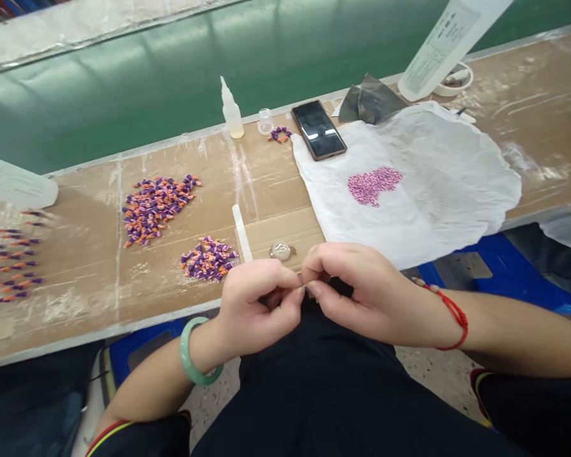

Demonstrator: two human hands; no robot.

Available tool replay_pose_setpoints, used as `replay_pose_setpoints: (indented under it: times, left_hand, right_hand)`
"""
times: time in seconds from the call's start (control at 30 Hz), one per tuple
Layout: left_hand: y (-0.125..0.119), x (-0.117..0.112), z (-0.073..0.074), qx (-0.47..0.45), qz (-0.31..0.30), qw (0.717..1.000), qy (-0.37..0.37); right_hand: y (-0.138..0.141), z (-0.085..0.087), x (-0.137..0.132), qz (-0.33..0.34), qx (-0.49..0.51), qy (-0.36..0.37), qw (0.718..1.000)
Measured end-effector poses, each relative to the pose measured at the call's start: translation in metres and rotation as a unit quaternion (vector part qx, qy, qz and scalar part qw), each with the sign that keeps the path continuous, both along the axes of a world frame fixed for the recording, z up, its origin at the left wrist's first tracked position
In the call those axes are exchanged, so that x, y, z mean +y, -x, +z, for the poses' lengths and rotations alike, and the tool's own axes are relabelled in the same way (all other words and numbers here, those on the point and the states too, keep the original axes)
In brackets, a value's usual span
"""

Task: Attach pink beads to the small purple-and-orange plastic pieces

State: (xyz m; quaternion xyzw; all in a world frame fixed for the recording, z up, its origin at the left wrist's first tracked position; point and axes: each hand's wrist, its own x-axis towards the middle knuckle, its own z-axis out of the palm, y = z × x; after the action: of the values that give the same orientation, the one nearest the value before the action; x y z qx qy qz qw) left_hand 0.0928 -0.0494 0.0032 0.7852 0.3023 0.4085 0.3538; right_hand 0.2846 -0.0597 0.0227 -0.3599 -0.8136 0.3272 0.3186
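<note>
My left hand [259, 304], with a green bangle at the wrist, and my right hand [361, 295], with a red string bracelet, meet fingertip to fingertip over my lap, just below the table's front edge. Both are closed in a pinch on something too small to make out. Just beyond them on the cardboard table [95, 304] lie a small pile of purple and orange pieces [209, 259], a white stick [242, 232] and a small clear round cap [281, 250]. A larger purple and orange pile [156, 207] lies further left.
A white plastic sheet [438, 184] carries a heap of pink beads [374, 185] and a black phone [318, 129]. A glue bottle [231, 113], a clear cup [265, 120] and a few pieces [280, 134] stand at the back. Rows of purple pieces [9, 260] lie far left.
</note>
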Motion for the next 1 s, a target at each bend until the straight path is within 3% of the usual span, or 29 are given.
replay_pose_setpoints:
  times: [0.13,0.23,0.33,0.4,0.47,0.53,0.63,0.8,1.0]
  left_hand:
    - [0.003,0.000,-0.004,-0.026,0.008,0.999,0.023]
    - [0.024,0.008,-0.012,-0.006,0.038,0.998,0.056]
    - [0.072,0.020,-0.030,0.066,0.220,0.970,0.079]
    - [0.117,0.031,-0.044,0.121,0.381,0.914,0.074]
    - [0.161,0.041,-0.058,0.179,0.493,0.849,0.067]
    - [0.195,0.051,-0.066,0.204,0.507,0.835,0.069]
    - [0.221,0.062,-0.069,0.237,0.476,0.844,0.059]
    - [0.228,0.070,-0.070,0.278,0.409,0.868,0.050]
    - [0.228,0.070,-0.072,0.354,0.363,0.862,-0.007]
  right_hand:
    - [0.007,-0.005,0.004,-0.011,-0.012,-0.008,1.000]
    - [0.004,-0.008,0.011,-0.018,-0.033,-0.016,0.999]
    - [-0.005,-0.012,0.018,-0.053,-0.061,-0.037,0.996]
    - [-0.011,-0.016,0.022,-0.074,-0.078,-0.044,0.993]
    - [-0.016,-0.021,0.025,-0.087,-0.088,-0.044,0.991]
    - [-0.019,-0.027,0.026,-0.096,-0.090,-0.040,0.990]
    - [-0.021,-0.035,0.028,-0.101,-0.093,-0.028,0.990]
    - [-0.021,-0.035,0.029,-0.098,-0.098,-0.026,0.990]
    - [-0.017,-0.028,0.032,-0.104,-0.093,-0.043,0.989]
